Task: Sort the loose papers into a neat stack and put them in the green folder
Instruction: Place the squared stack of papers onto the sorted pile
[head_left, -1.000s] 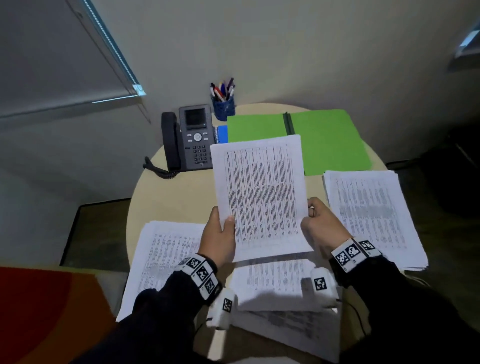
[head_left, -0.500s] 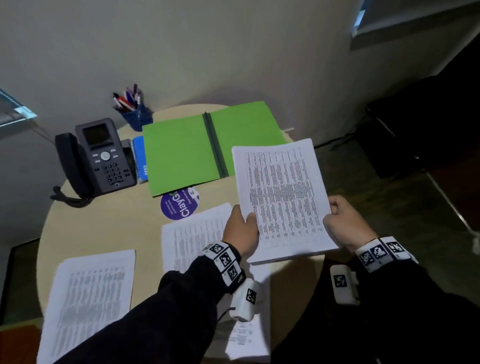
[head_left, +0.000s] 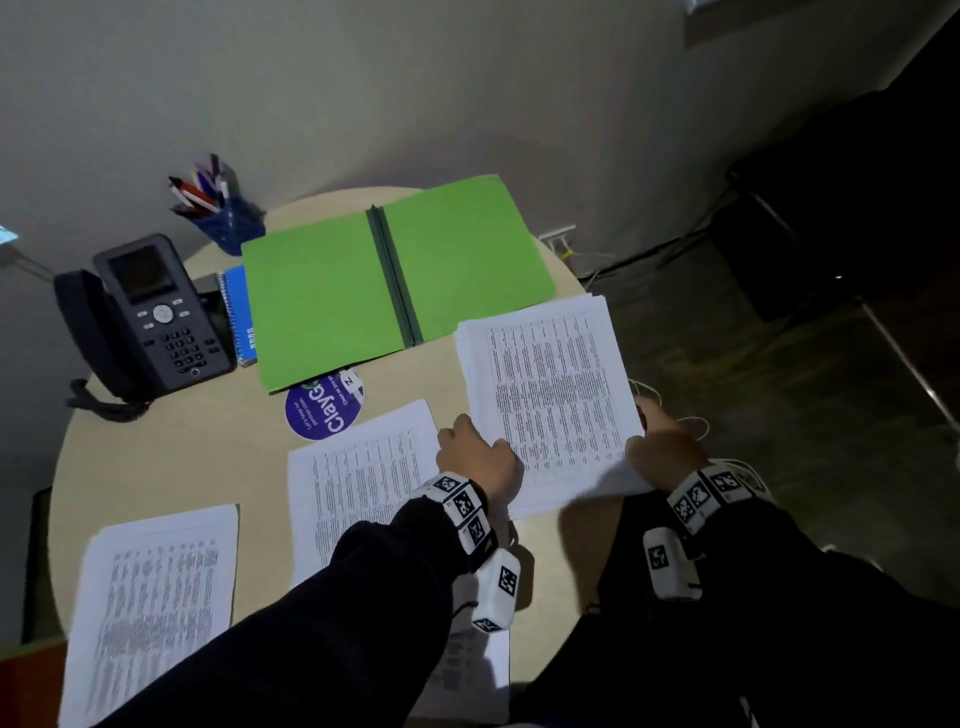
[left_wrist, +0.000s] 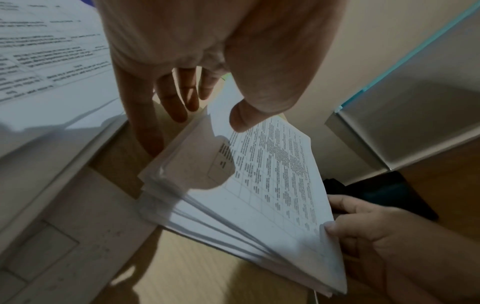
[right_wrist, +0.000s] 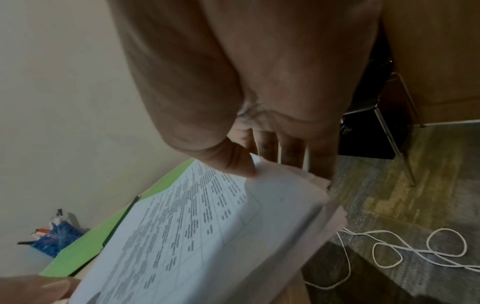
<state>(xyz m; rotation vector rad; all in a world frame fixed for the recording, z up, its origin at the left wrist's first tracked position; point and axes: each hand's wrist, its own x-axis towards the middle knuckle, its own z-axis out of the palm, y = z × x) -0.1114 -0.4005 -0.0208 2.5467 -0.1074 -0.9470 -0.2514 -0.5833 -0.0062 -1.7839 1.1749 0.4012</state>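
An open green folder (head_left: 395, 280) lies flat at the back of the round table (head_left: 208, 447). Both hands hold one thick stack of printed papers (head_left: 550, 395) at the table's right edge, just in front of the folder's right half. My left hand (head_left: 480, 457) pinches its near left corner, thumb (left_wrist: 241, 117) on top and fingers underneath. My right hand (head_left: 662, 452) pinches the near right corner, thumb (right_wrist: 233, 162) on top. The stack (left_wrist: 259, 195) fans apart at its near edge and sits above the tabletop there. Two more paper piles lie at the middle (head_left: 358, 478) and the left (head_left: 156, 597).
A desk phone (head_left: 140, 317), a blue pen cup (head_left: 223, 218) and a blue notebook (head_left: 236, 312) stand left of the folder. A round purple sticker (head_left: 324, 410) peeks out under the folder's front edge. A white cable (right_wrist: 415, 246) and a dark chair are on the floor to the right.
Both hands have carried the stack from the table's middle to its right edge and lowered it. The head view has swung right with them.
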